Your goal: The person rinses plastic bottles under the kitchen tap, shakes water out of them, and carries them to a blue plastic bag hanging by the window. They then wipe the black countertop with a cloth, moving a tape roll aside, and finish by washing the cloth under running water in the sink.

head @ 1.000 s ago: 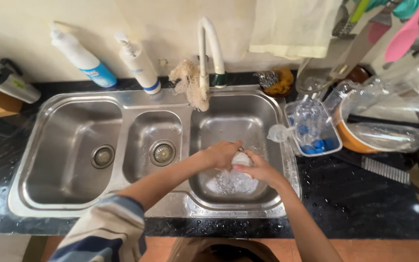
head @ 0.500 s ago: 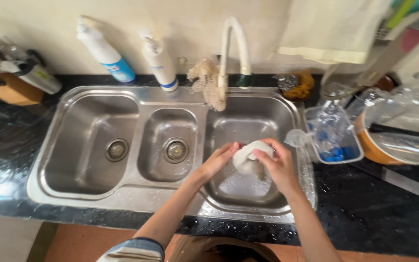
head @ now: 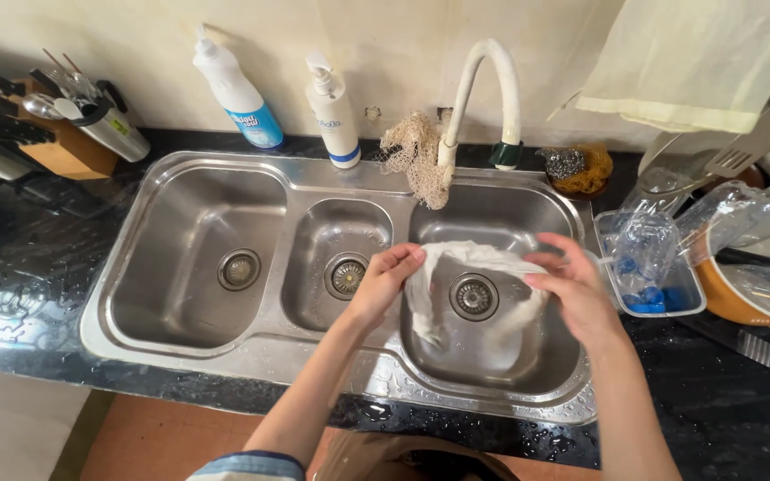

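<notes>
A: The sink (head: 180, 191) is stainless steel, brushed and a little shiny, with water drops along its front rim. The countertop (head: 11, 294) is black stone, polished, glossy and wet.

B: And the cloth (head: 483, 267) between the left hand (head: 385, 281) and the right hand (head: 577, 294)?

A: Thin white fabric, wet and limp, almost see-through where it is stretched.

B: The faucet (head: 483, 80) looks like smooth white plastic, glossy. Beside it hangs a net scrubber (head: 416, 160), coarse beige fibre, rough.

A: Yes. The two bottles (head: 238, 89) are smooth white plastic. The knife block (head: 60, 151) is matt wood. The scouring pad (head: 566, 162) is tangled metal wire, shiny.
</notes>
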